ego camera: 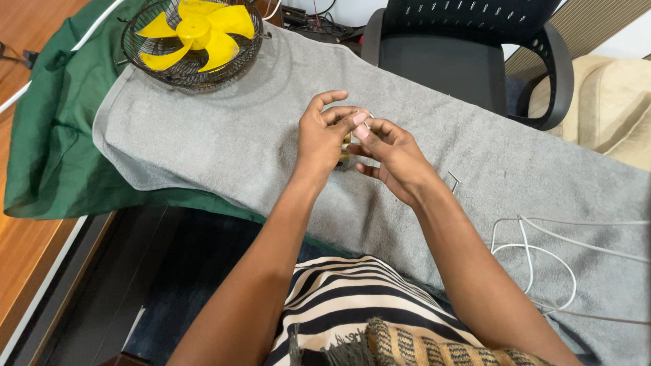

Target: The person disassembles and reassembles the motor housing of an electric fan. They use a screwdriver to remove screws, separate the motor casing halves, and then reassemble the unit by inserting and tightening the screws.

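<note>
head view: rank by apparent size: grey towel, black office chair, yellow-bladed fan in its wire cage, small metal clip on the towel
1. Grey terry towel, largest by far.
2. Black office chair, partly cut off by the frame.
3. Yellow-bladed fan in black wire cage; lies farther from the camera, so true size against the chair is unsure.
4. Small metal clip, smallest.

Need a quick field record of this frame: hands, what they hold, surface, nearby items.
left hand: raised above the towel, fingertips pinching a small part together with the right hand
right hand: fingertips meet the left hand's on the same part
held part: small, yellowish, mostly hidden; kind cannot be told
surface: grey towel over green cloth
nearby: yellow fan blade in black wire guard, white cable, black office chair, small metal clip
</note>
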